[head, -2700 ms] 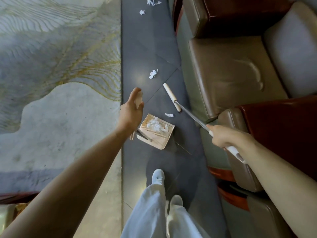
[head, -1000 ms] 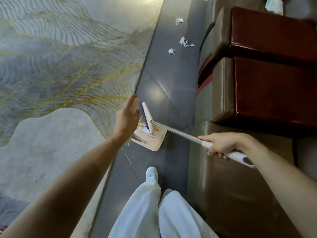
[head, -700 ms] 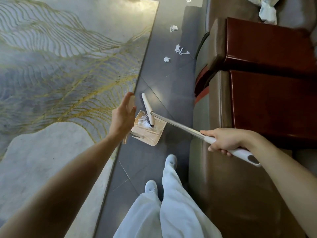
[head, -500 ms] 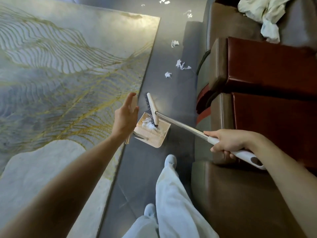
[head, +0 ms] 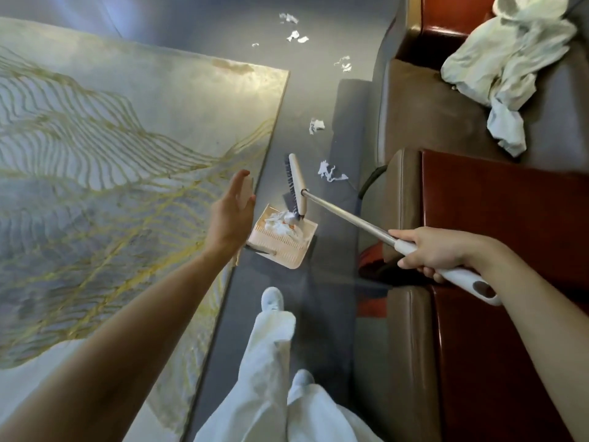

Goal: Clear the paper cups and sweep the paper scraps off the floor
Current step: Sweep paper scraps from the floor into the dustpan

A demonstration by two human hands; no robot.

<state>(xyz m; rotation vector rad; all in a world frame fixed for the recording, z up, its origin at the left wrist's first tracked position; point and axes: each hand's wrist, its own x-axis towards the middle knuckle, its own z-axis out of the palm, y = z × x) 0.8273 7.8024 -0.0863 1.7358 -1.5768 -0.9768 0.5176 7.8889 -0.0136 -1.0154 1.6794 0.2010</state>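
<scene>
Scraps first: a white heap of paper scraps (head: 282,225) sits in your dustpan (head: 280,242), and the broom (head: 295,184) head rests right at the pan's far lip, bristles touching the pile. So part of the sweep looks done. What's left lies ahead on the dark floor (head: 322,301): a torn piece (head: 330,172) just beyond the broom head, another (head: 316,125) further up beside the rug's corner, and a scatter of small bits (head: 294,35) well off at the top. No paper cups anywhere in view, so I can't judge that half.

Your right hand (head: 430,252) is clenched round the broom's white grip. Your left hand (head: 231,215) wraps the pan's upright handle, thumb and fingers partly spread, so the hold looks loose.

Around you: the patterned rug (head: 127,138) borders the lane on the left, and brown leather seats with red-wood arms (head: 494,218) hem it on the right, a crumpled pale cloth (head: 500,62) lying on one cushion. It's a narrow strip, and your own foot (head: 272,298) stands just behind the pan; mind that when you shuffle forward.
</scene>
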